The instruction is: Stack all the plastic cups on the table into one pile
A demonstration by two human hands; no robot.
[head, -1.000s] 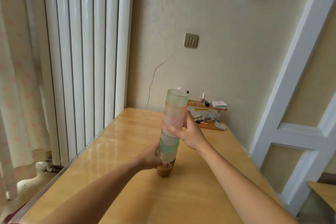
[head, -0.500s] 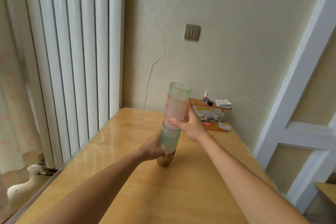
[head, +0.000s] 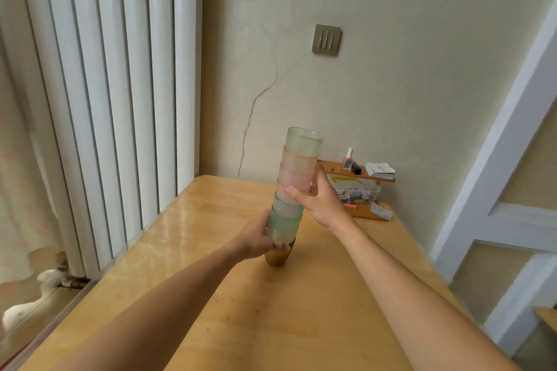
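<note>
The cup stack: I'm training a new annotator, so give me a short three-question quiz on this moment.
1. True or false: the left hand holds the cup stack near its base.
2. The top cup is: A green, B pink, C brown?
3. Fill in: the right hand has its grip on the ____ cups in the stack's middle.

Key: 1 true; 2 A; 3 pink.

cracked beige wall (head: 391,84) | white radiator (head: 105,99) | wooden table (head: 271,325) | curtain, perhaps (head: 18,190)

Tall cup stack (head: 294,187) between left hand (head: 260,239) and right hand (head: 321,200)
</note>
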